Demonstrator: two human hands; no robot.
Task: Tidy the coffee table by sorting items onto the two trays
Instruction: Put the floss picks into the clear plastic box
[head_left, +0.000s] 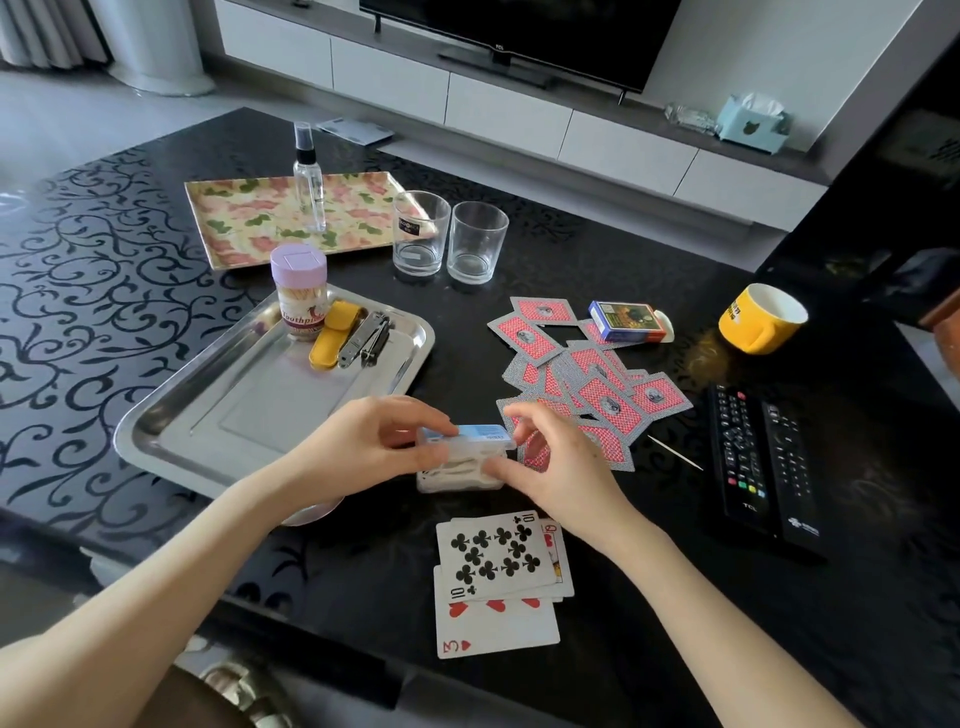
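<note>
Clear plastic box (462, 465) — pinched by left hand (384, 441) and right hand (556, 467) | step: closing lid (483, 432), likely | next: onto steel tray (270, 415), near corner.

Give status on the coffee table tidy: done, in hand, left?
Done: toothpick jar, yellow case and nail clippers lie on the metal tray; spray bottle stands on the floral tray. In hand: left hand and right hand both hold a clear box beside the metal tray. To sort, off the trays: two glasses, playing cards, card box, yellow mug, remotes.
</note>
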